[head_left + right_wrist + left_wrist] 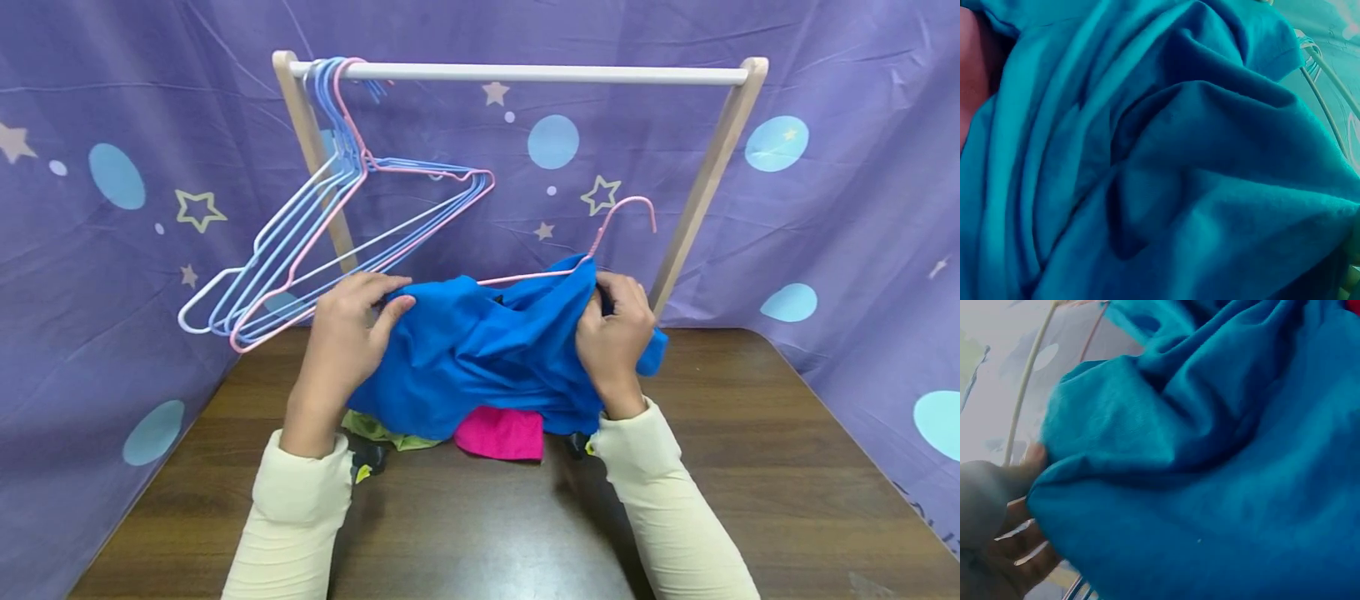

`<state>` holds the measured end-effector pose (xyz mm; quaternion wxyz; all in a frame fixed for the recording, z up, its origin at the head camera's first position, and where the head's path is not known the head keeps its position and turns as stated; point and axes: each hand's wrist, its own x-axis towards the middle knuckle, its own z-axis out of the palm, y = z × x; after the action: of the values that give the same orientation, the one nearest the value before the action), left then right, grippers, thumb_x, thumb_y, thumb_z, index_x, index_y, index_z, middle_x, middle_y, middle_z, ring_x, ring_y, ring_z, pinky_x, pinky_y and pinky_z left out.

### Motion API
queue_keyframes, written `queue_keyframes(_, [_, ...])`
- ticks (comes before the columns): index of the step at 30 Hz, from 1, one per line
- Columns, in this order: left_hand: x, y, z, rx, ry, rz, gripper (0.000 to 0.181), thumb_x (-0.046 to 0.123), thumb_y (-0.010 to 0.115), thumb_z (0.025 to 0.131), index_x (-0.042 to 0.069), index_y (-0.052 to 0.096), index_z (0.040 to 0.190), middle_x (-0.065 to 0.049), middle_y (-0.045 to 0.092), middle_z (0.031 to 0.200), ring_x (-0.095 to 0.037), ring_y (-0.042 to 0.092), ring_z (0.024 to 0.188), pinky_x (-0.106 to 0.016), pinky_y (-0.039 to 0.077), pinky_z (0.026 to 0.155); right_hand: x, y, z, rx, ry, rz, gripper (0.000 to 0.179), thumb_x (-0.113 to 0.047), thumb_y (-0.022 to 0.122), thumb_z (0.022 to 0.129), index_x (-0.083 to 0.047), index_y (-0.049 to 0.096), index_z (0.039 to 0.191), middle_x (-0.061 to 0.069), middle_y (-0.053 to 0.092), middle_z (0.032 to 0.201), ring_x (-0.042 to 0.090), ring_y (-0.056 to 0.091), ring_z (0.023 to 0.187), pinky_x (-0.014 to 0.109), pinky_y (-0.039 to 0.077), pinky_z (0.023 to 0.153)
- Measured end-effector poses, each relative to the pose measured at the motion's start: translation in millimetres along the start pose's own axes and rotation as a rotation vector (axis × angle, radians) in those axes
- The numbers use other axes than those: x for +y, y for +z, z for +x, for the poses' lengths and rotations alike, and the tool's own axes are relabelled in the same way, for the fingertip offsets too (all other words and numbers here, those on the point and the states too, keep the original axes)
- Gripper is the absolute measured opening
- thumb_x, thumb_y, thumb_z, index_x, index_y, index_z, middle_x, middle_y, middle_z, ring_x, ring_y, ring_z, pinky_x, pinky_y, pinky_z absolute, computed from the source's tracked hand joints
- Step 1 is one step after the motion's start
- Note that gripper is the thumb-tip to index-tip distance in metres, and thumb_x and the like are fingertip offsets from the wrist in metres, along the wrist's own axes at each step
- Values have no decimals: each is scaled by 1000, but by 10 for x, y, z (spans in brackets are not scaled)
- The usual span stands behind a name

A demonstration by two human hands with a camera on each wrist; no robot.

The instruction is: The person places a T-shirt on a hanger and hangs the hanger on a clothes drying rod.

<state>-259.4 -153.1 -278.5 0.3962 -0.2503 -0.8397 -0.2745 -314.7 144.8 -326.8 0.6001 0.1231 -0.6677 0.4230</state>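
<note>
A blue shirt (480, 350) hangs bunched between my two hands, over the table. A pink hanger (521, 276) runs inside it, its hook standing up free at the upper right. At the shirt's left shoulder, my left hand (348, 333) pinches the cloth between thumb and fingers; the left wrist view has this hand (1004, 519) at the shirt's edge. My right hand (617, 333) grips the cloth on the right, just below the hook, with curled fingers. Folds of the shirt (1166, 156) fill most of the right wrist view.
A rack with a white rail (517, 74) and wooden posts stands behind. Several blue, white and pink hangers (352, 167) hang at its left end. Under the shirt, pink cloth (501, 433) and green cloth (393, 432) lie on the brown table (480, 533).
</note>
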Motion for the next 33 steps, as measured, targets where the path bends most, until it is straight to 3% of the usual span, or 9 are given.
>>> queue_keyframes(3, [22, 67, 3, 64, 76, 62, 15, 7, 72, 94, -4, 77, 103, -17, 74, 95, -35, 68, 91, -47, 56, 82, -39, 14, -13, -16, -7, -1, 15, 13, 63, 83, 3, 74, 86, 15, 73, 83, 35, 66, 79, 46, 48, 74])
queue_keyframes(6, [53, 118, -3, 103, 107, 121, 10, 3, 73, 93, -3, 78, 99, -16, 74, 91, -35, 66, 85, -46, 56, 77, -78, 28, -32, -27, -9, -3, 14, 11, 64, 84, 2, 74, 85, 15, 72, 83, 34, 66, 80, 46, 49, 75])
queue_keyframes(11, [98, 176, -19, 115, 148, 208, 10, 0, 73, 92, -1, 79, 100, -14, 74, 91, -34, 65, 84, -45, 56, 75, -158, 41, -73, -28, -14, -13, 14, 9, 65, 85, 0, 75, 86, 14, 72, 81, 33, 64, 78, 46, 49, 74])
queue_keyframes(15, [120, 226, -29, 126, 184, 228, 9, -1, 74, 91, -1, 79, 99, -13, 74, 90, -33, 64, 82, -45, 55, 76, -234, 57, -101, -15, -23, -17, 12, 7, 66, 86, -1, 75, 84, 14, 72, 80, 32, 63, 75, 46, 46, 71])
queue_keyframes(20, [176, 353, -31, 148, 224, 241, 7, 2, 74, 92, -3, 79, 95, -14, 72, 86, -32, 63, 77, -43, 53, 66, -333, 97, -182, -26, -46, -38, 12, 4, 66, 87, -4, 75, 84, 11, 72, 81, 32, 61, 75, 46, 47, 67])
queue_keyframes(25, [241, 468, -60, 165, 213, 244, 8, -1, 71, 93, -3, 78, 95, -14, 71, 86, -32, 65, 79, -45, 54, 66, -404, 137, -270, -56, -57, -56, 14, 2, 65, 89, -6, 75, 85, 9, 72, 83, 31, 60, 74, 46, 50, 63])
queue_keyframes(33, [249, 564, -92, 131, 167, 243, 14, -7, 66, 91, -3, 75, 101, -16, 72, 94, -34, 64, 86, -45, 52, 68, -395, 158, -280, -104, -102, -15, 13, 1, 64, 92, -5, 76, 88, 10, 73, 84, 30, 61, 75, 45, 52, 66])
